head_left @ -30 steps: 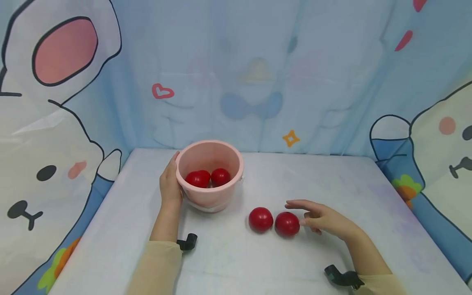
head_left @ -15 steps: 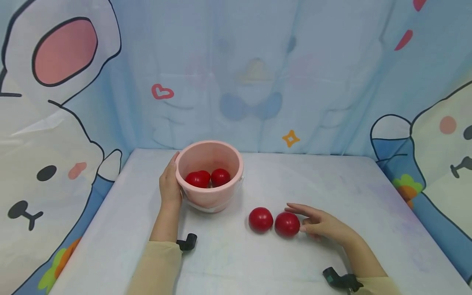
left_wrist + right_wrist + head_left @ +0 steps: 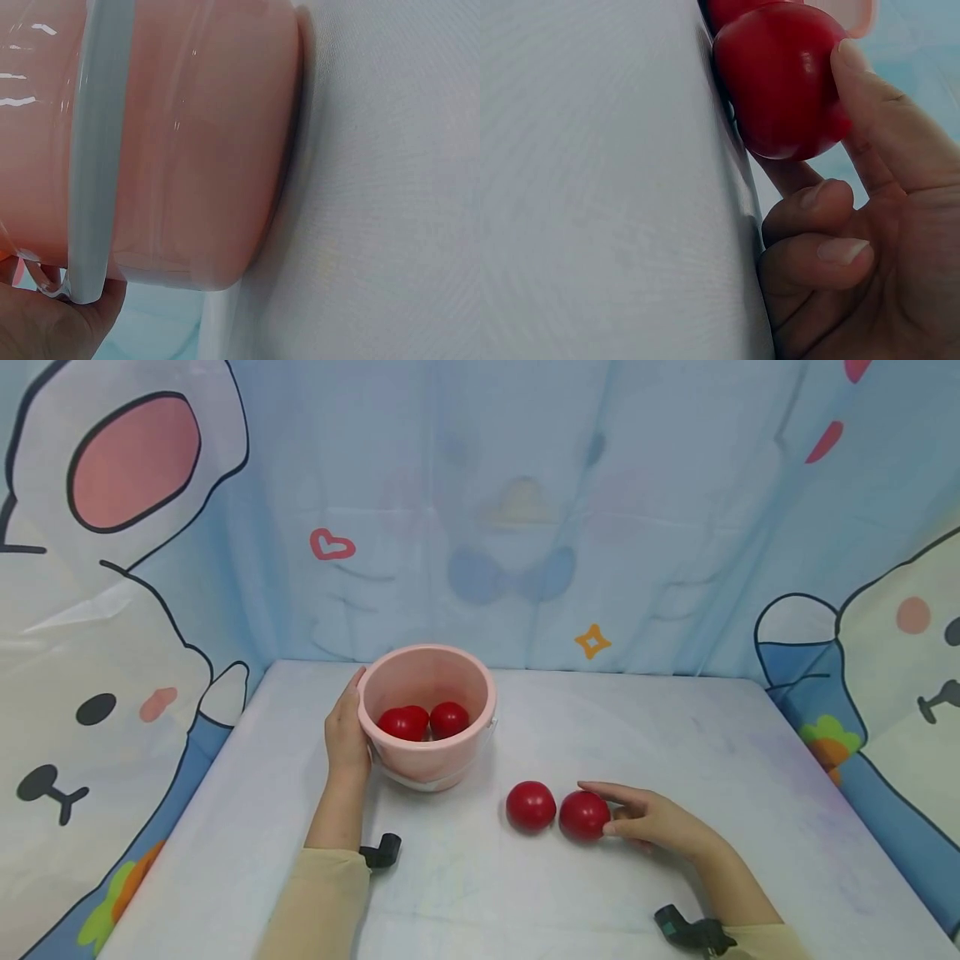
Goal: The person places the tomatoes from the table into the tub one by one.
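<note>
The pink bucket (image 3: 427, 766) stands upright, red fruits (image 3: 450, 719) inside it. My left hand (image 3: 347, 735) holds its left side, fingers reaching up to the rim; in the left wrist view, that hand (image 3: 60, 322) lies against the bucket wall (image 3: 210, 150) beside the handle joint. My right hand (image 3: 663, 820) has thumb and index finger around a red fruit (image 3: 585, 816) on the table. In the right wrist view, the thumb of the hand (image 3: 900, 217) presses this fruit (image 3: 780, 82), other fingers curled below. Another red fruit (image 3: 530, 807) sits just left of it.
The white-covered table (image 3: 480, 893) extends around the bucket and fruits. Behind it hangs a blue printed curtain (image 3: 525, 443), with cartoon animals on both sides. Black devices are strapped to the left wrist (image 3: 381, 852) and the right wrist (image 3: 693, 932).
My right hand has come slightly lower and left, its thumb and index finger closing around the right-hand fruit. The left hand and bucket have stayed in place.
</note>
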Tool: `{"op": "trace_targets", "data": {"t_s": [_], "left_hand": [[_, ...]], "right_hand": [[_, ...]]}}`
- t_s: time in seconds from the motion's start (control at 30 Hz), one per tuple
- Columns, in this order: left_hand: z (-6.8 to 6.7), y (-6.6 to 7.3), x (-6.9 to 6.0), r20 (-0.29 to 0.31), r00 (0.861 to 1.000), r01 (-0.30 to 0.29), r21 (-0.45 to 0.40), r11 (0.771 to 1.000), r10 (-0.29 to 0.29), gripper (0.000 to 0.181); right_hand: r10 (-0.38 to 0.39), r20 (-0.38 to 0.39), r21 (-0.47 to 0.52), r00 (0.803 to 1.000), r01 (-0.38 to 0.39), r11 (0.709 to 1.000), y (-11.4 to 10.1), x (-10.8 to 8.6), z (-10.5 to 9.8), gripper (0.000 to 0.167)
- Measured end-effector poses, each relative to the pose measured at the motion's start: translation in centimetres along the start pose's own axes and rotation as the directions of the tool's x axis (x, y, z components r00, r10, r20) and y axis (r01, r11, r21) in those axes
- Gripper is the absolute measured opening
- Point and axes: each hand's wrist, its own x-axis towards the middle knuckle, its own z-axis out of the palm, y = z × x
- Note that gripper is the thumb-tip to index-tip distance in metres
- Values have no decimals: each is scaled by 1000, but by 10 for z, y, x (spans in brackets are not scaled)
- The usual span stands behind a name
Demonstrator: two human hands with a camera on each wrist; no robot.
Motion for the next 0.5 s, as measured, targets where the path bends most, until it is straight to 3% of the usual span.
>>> {"op": "trace_targets", "data": {"t_s": [0.33,0.5], "left_hand": [[-1,2,-1,10,1000,19,2,1000,-19,40],[0,1,0,1,1000,12,11,1000,-12,39]], "right_hand": [[4,-26,-16,1000,-4,1000,2,2,1,61],[-38,-37,-18,999,38,999,1,0,0,58]]}}
